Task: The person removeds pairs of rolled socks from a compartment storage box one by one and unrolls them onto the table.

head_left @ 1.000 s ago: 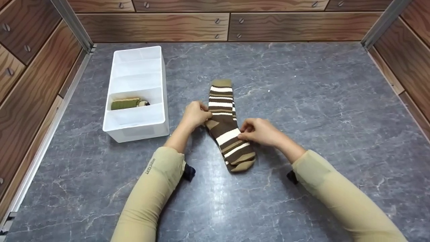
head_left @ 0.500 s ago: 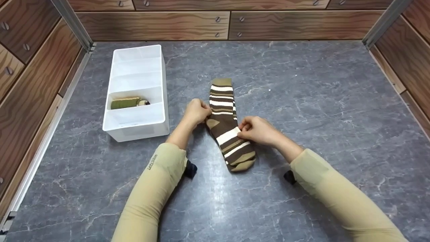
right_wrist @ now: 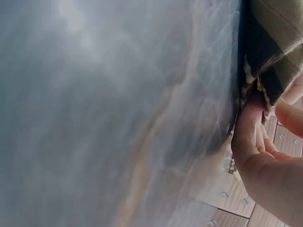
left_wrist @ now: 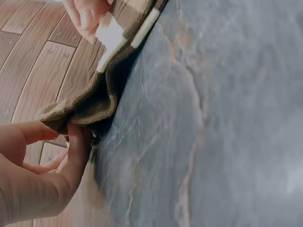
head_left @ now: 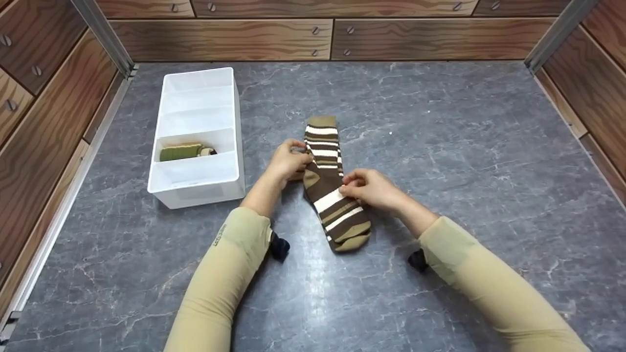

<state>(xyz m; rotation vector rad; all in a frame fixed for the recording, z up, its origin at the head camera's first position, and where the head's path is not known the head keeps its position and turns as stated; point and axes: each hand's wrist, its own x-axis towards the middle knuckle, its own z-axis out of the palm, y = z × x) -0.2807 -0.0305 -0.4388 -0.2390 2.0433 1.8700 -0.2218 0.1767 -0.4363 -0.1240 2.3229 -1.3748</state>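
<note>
A pair of brown socks (head_left: 328, 183) with white and tan stripes lies one upon the other on the grey marbled table, cuffs away from me and toes toward me. At the side edge just above the tan heel, my left hand (head_left: 285, 162) pinches the fabric between thumb and finger; the left wrist view shows the knit (left_wrist: 90, 106) raised and folded there. My right hand (head_left: 374, 189) pinches the opposite edge beside the wide white stripe. In the right wrist view the right thumb and finger close on the sock edge (right_wrist: 274, 61).
To the left stands a white plastic box (head_left: 200, 196) divided into several compartments. One of them holds a rolled green knitted item (head_left: 180, 152) with a pale and dark end. Wood-patterned panels (head_left: 220, 40) wall the table at the back and both sides.
My left hand has shifted slightly up and right, lifting and folding the sock's edge inward above the heel. My right hand has moved a little to the left over the white stripe.
</note>
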